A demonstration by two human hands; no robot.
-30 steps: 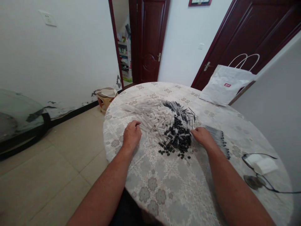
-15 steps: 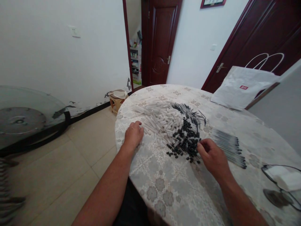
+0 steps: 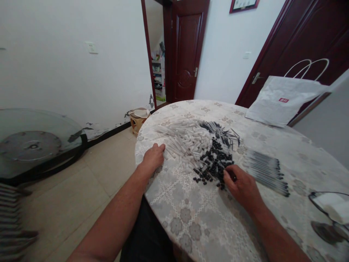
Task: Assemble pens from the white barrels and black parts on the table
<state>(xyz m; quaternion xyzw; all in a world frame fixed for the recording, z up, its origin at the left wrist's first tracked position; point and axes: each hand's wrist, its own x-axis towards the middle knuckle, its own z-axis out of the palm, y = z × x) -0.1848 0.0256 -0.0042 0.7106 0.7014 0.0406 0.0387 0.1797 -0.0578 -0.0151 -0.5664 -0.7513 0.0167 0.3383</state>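
My left hand [image 3: 154, 157] rests at the near left edge of a heap of whitish pen tubes [image 3: 174, 140]. Its fingers are curled together, and whatever they hold is hidden. Over the right side of a heap of small black caps [image 3: 215, 156], my right hand [image 3: 242, 183] has thumb and fingertips pinched close to the caps. What lies in that pinch is too small to make out. Thin dark refill-like sticks [image 3: 222, 131] are bunched behind the caps. To the right of my right hand, several clear pens with black ends [image 3: 265, 171] lie side by side in a row.
The round table wears a patterned cloth [image 3: 188, 222]. A white paper bag [image 3: 283, 102] stands at the back right. Glasses [image 3: 317, 205] and a white packet [image 3: 336, 207] lie at the right. Left of the table is a small wooden stool [image 3: 137, 120]; a glass tabletop [image 3: 35, 127] leans by the wall.
My right hand has shifted slightly left and down along the black caps, its fingertips drawn closer together. My left hand stays beside the tubes. The camera view has moved a little.
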